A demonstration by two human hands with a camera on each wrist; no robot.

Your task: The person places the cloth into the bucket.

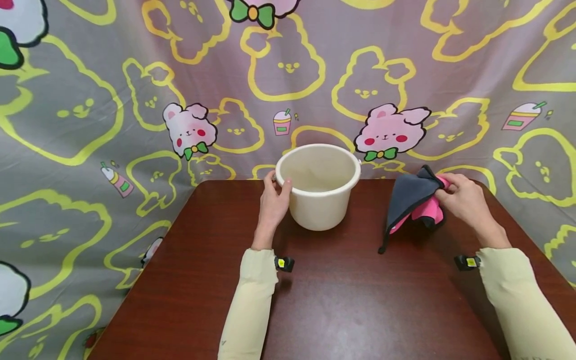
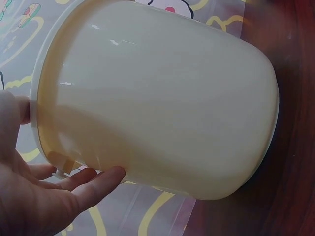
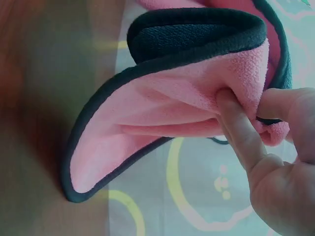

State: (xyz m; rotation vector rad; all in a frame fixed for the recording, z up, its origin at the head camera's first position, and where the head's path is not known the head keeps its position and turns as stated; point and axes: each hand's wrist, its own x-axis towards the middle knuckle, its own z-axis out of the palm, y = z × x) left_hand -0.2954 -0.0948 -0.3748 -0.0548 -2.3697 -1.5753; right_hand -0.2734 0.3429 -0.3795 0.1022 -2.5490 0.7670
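Observation:
A cream plastic bucket (image 1: 319, 212) stands upright toward the back of the table, its inside visible from above in the head view. My left hand (image 1: 273, 205) grips its left rim, the thumb over the edge and the fingers against the outer wall, as the left wrist view shows near the handle joint. To the right, my right hand (image 1: 465, 200) pinches a cloth (image 1: 411, 197), dark grey on one face and fluffy pink on the other, with black edging. The cloth (image 3: 162, 98) hangs in folds from the fingers, one corner pointing down toward the table.
The dark red-brown wooden table (image 1: 351, 300) reaches back to a grey curtain (image 1: 297, 75) printed with yellow outlines and cartoon rabbits. The curtain also closes off the left and right sides. A small black wrist camera (image 1: 284, 263) sits at the left cuff.

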